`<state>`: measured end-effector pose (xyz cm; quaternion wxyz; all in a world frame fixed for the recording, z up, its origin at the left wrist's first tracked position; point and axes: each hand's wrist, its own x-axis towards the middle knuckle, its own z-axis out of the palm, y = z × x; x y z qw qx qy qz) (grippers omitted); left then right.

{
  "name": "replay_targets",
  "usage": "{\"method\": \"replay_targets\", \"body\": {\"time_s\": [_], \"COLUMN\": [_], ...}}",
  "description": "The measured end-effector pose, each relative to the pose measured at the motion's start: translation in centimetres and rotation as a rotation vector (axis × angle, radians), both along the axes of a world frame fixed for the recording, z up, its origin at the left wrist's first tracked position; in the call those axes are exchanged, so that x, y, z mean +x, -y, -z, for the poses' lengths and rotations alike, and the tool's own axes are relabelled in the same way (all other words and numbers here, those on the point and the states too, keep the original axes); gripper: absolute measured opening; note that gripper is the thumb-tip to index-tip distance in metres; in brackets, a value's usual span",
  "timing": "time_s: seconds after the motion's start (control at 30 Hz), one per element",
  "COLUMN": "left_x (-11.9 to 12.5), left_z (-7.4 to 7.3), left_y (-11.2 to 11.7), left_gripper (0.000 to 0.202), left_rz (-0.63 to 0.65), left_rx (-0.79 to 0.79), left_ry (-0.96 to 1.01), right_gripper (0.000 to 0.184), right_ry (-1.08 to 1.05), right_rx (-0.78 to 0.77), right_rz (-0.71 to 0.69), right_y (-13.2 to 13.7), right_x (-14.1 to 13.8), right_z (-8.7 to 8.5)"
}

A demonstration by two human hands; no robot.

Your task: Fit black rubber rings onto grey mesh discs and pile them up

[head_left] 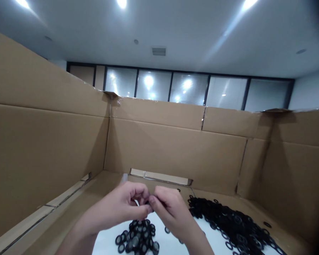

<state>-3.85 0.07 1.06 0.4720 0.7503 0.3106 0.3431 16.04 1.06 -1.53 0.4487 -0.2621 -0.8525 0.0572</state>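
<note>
My left hand and my right hand meet fingertip to fingertip over the white surface. Both pinch a small black ring-like piece, mostly hidden by the fingers. Below them lies a heap of small round black pieces with greyish centres. To the right of my right hand spreads a larger pile of black rings, many of them with open middles. A few single rings lie apart, one of them beside my right wrist.
Tall cardboard walls stand around the work area at left, back and right. A white sheet or board lies under the pieces. Slotted cardboard ledges run along the back and left. One loose ring rests on the cardboard at right.
</note>
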Motion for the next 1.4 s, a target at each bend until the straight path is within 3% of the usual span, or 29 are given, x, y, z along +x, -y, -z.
{"method": "replay_targets", "body": {"time_s": [0.17,0.27,0.47,0.6,0.83,1.03,1.2,1.4], "left_x": [2.3,3.8,3.3,2.6,2.6,2.1,3.2,1.9], "left_z": [0.0,0.6,0.9,1.0,1.7,1.0,0.7,-0.2], "left_y": [0.3,0.3,0.0,-0.1,-0.4,-0.1,-0.1,0.4], "left_gripper": [0.024,0.026,0.026,0.027,0.031,0.031,0.026,0.031], "left_rz": [0.046,0.077,0.118,0.164,0.142,0.124,0.037,0.049], "left_rx": [-0.001,0.015,0.02,-0.028,-0.051,-0.067,-0.041,-0.022], "left_ry": [0.223,0.374,0.443,0.444,0.468,0.417,0.521,0.302], "right_gripper": [0.037,0.038,0.04,0.042,0.042,0.037,0.036,0.037], "right_ry": [-0.402,-0.588,-0.352,-0.362,-0.414,-0.326,-0.502,-0.272], "right_rx": [0.128,0.094,-0.05,-0.082,0.035,0.175,0.091,0.03], "right_rz": [0.147,0.153,-0.14,-0.221,-0.111,-0.035,0.005,-0.023], "right_y": [0.0,0.3,1.0,1.2,1.5,1.5,1.4,1.5], "right_x": [-1.2,-1.7,-0.7,-0.7,-1.1,-1.3,-2.5,-1.0], "right_z": [1.0,1.6,0.4,0.2,0.3,0.3,0.9,-0.2]}}
